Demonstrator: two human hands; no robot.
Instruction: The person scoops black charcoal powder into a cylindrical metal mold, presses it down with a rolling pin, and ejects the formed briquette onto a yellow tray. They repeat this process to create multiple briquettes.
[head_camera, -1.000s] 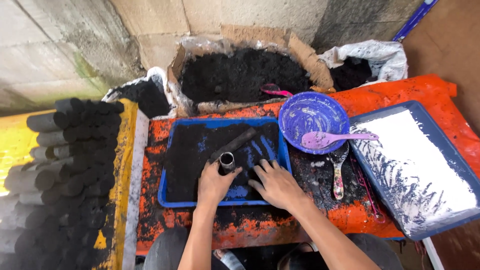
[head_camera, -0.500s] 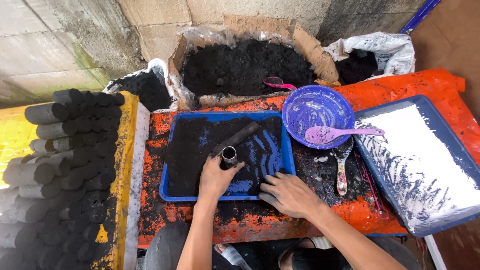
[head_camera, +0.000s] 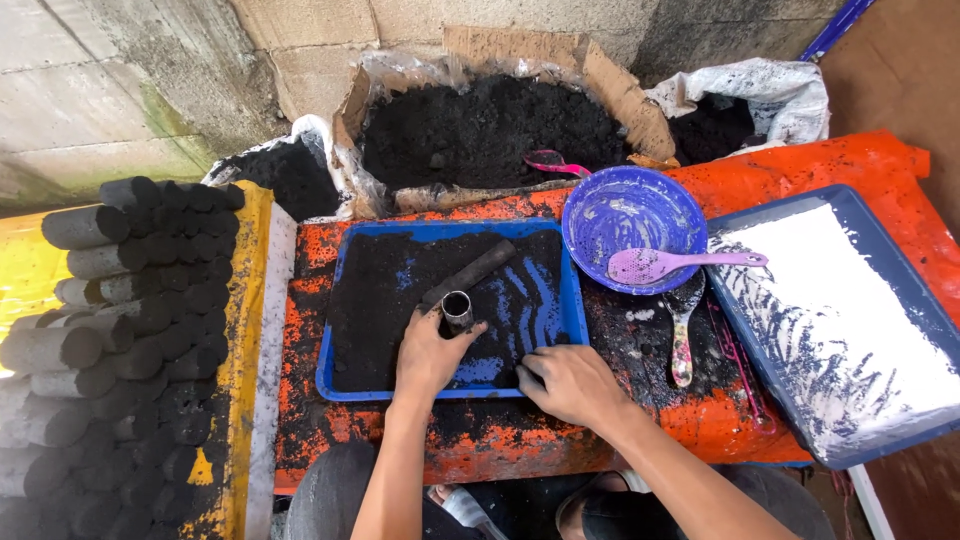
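A blue tray (head_camera: 330, 330) of black powder lies on the orange-covered table. A dark metal tube (head_camera: 466, 288) rests in it, its open end toward me. My left hand (head_camera: 428, 355) grips the near end of that tube. My right hand (head_camera: 572, 385) sits at the tray's near right corner, fingers curled onto the rim and black powder; whether it holds anything I cannot tell.
Stacked black cylinders (head_camera: 120, 330) fill the left side on a yellow surface. A cardboard box of black powder (head_camera: 490, 125) stands behind the tray. A blue bowl (head_camera: 632, 215) carries a purple spoon (head_camera: 680, 265). Another tray with white powder (head_camera: 850, 320) lies right.
My right hand has drawn back from the middle of the tray to its near right corner. My left hand stays on the tube.
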